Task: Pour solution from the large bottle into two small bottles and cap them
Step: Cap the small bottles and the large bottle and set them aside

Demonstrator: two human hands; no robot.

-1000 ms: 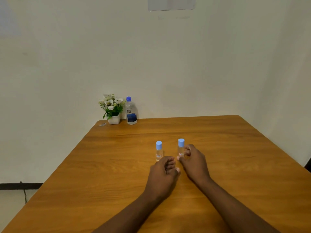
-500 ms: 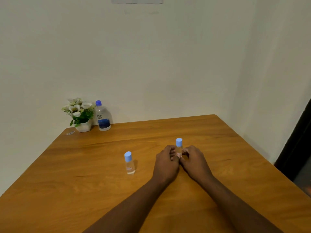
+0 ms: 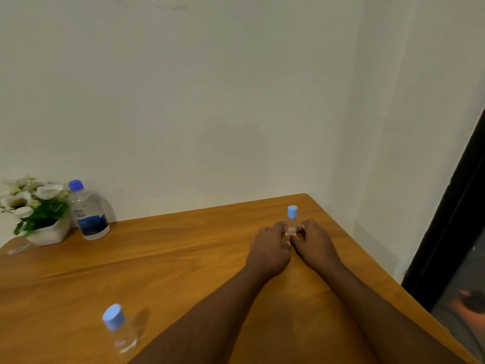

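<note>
A small clear bottle with a light blue cap (image 3: 291, 220) stands upright near the far right corner of the wooden table (image 3: 162, 261). My left hand (image 3: 270, 248) and my right hand (image 3: 313, 241) flank it, and the fingertips of both pinch its lower body. A second small capped bottle (image 3: 118, 327) stands alone near the front left. The large bottle with a dark blue cap and blue label (image 3: 88, 211) stands capped at the back left against the wall.
A white pot of artificial white flowers (image 3: 34, 208) sits beside the large bottle. A small wrapper (image 3: 17, 249) lies near the table's left edge. The table's right edge borders a dark door frame (image 3: 446, 232).
Both hands have pushed the right small bottle away from me toward the far right corner. My left hand joined my right on it. My view swung right and closer.
</note>
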